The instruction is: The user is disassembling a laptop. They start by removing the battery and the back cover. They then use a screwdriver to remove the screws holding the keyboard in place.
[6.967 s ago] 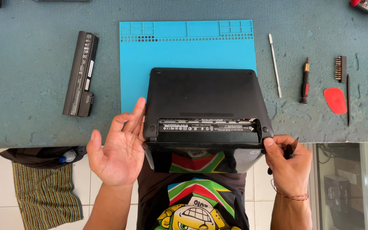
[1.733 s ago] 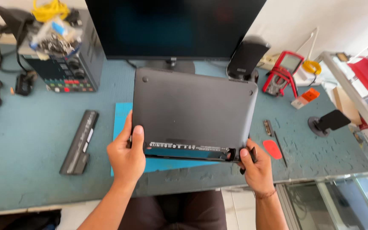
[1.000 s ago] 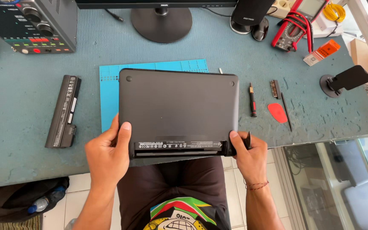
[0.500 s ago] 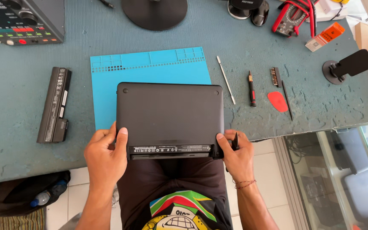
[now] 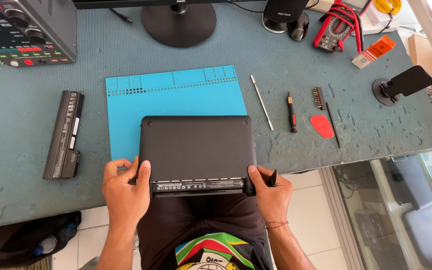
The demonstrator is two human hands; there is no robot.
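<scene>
Two hands (image 5: pixel 126 192) gripping laptop (image 5: pixel 196 147), overhanging desk edge (image 5: pixel 26 212)

We see a black laptop with a matt plastic underside (image 5: pixel 196 147), lying on a smooth blue rubbery mat (image 5: pixel 173 97). The grey-green worktop (image 5: pixel 36 200) looks rough and pitted. A thin metal spudger (image 5: pixel 261 101) shines.

Left hand (image 5: pixel 125 192) and right hand (image 5: pixel 271 192) side by side, fingers curled in grip, forearms angled inward.
</scene>
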